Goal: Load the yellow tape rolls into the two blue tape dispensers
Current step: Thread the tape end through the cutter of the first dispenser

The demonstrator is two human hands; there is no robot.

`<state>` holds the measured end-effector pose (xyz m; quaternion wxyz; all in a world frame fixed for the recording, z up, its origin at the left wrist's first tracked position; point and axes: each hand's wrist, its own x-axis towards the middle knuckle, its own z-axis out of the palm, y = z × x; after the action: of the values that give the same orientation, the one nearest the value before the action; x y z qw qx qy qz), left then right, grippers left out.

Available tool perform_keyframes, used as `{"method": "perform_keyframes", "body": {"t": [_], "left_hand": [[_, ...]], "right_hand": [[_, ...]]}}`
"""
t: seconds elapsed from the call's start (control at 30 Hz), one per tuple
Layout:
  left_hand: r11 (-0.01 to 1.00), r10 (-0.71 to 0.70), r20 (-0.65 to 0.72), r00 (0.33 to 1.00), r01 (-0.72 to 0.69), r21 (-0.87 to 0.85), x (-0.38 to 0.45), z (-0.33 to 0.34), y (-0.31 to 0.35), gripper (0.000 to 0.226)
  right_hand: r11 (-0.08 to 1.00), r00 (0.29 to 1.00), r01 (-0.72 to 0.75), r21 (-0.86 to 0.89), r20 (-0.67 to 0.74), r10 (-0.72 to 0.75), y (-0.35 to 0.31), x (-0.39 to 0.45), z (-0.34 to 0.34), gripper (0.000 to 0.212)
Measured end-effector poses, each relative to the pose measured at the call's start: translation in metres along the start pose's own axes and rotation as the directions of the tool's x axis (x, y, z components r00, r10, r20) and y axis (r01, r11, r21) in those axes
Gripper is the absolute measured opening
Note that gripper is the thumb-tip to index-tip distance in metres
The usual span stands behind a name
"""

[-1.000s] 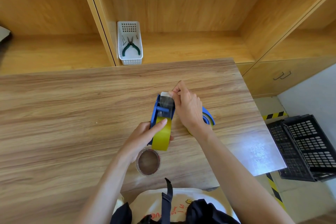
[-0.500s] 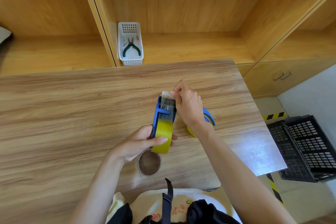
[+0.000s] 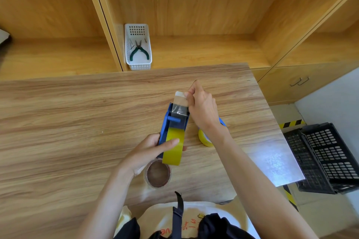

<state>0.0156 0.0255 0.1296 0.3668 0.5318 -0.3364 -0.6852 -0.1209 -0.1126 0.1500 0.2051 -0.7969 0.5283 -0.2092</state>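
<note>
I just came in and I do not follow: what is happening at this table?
A person is loading tape. The left hand holds a blue dispenser with a yellow roll in it. The right hand pinches the tape end and draws it out past the front. A second dispenser with yellow tape lies on the table, partly hidden by the right wrist.

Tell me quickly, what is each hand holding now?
Left hand: closed around the blue plastic tape dispenser with the yellow tape roll.
Right hand: pinching the pulled-out tape end.
</note>
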Motion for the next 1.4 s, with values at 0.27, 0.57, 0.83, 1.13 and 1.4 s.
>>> {"method": "perform_keyframes", "body": {"t": [0.27, 0.57, 0.83, 1.13, 1.4], "left_hand": [[0.997, 0.018, -0.18, 0.984, -0.031, -0.068, 0.003, 0.016, 0.003, 0.035], [0.998, -0.018, -0.091, 0.996, 0.013, -0.058, -0.001, 0.004, 0.002, 0.046], [0.99, -0.046, 0.09, 0.995, 0.057, -0.128, -0.003, -0.003, 0.003, 0.037], [0.993, -0.043, 0.069, 0.997, 0.051, -0.111, -0.003, -0.002, 0.001, 0.036], [0.996, 0.028, -0.261, 0.965, -0.051, -0.079, 0.001, 0.014, -0.008, 0.058]], "right_hand": [[1.0, 1.0, -0.013, -0.017, -0.003, 0.013, 0.001, 0.003, -0.002, 0.012], [0.999, 0.998, -0.032, -0.006, 0.045, 0.032, 0.0, 0.0, -0.001, 0.003], [0.997, 0.996, -0.073, -0.024, 0.053, 0.074, 0.001, 0.004, -0.002, 0.005], [0.994, 0.988, -0.099, 0.036, 0.121, 0.094, 0.008, 0.015, -0.003, 0.006], [0.901, 0.909, -0.351, 0.255, 0.323, 0.263, 0.02, 0.026, -0.011, 0.012]]}}
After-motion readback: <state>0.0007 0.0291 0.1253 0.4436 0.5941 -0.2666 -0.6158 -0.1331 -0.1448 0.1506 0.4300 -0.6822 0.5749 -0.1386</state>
